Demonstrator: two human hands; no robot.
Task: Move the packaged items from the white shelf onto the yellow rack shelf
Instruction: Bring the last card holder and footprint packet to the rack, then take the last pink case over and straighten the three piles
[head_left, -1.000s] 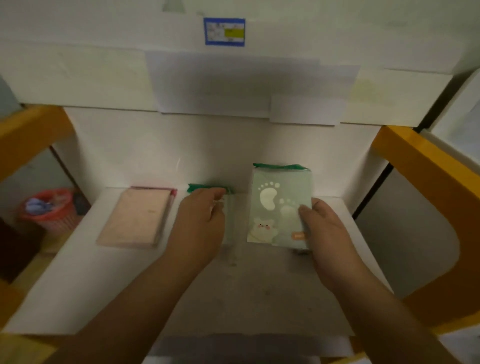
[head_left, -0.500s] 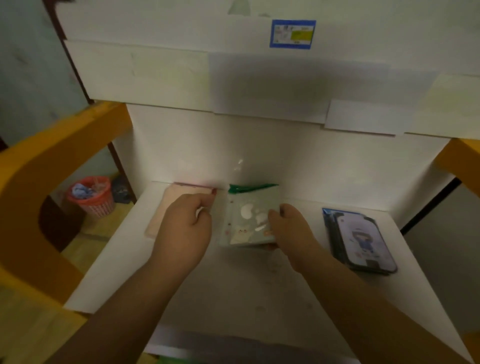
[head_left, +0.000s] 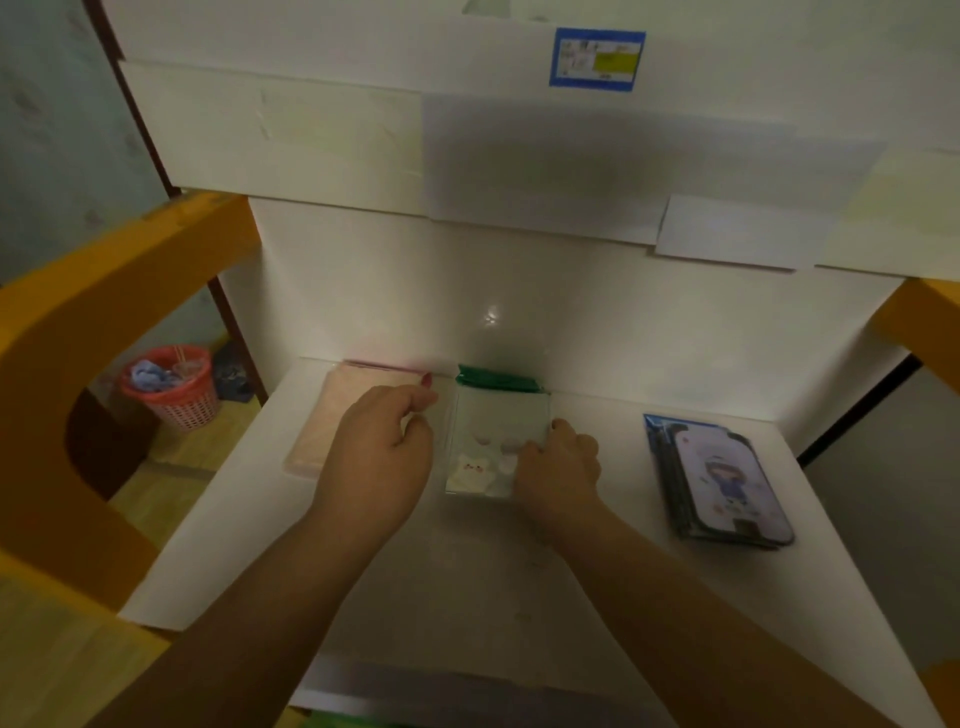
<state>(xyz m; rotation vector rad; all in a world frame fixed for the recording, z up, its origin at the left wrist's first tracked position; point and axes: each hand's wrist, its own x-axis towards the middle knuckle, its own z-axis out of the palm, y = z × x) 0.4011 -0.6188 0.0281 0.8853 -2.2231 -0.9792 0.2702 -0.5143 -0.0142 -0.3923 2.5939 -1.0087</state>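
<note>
From my seat I saw the green-topped packet lying flat near the back of the white shelf, its long axis running front to back and its green sealed edge pointing at the back wall. It sat between a pink packet on its left and a stack of blue-edged packets well off to its right, both also lying lengthwise front to back.

The right hand rested on the near right corner of the green-topped packet with curled fingers; I could not tell whether it was pinching or only pressing. The left hand sat just beside the packet's left edge, fingers curled, thumb and forefinger drawn together, overlapping the pink one; what it pinched, I could not tell.

The shelf was a plain white board with a white back panel, framed by yellow rack posts. A blue-bordered label was stuck high up. A red basket stood on the floor at left.

The packet was clear and glossy, pale green, printed with a small white cartoon animal.
</note>
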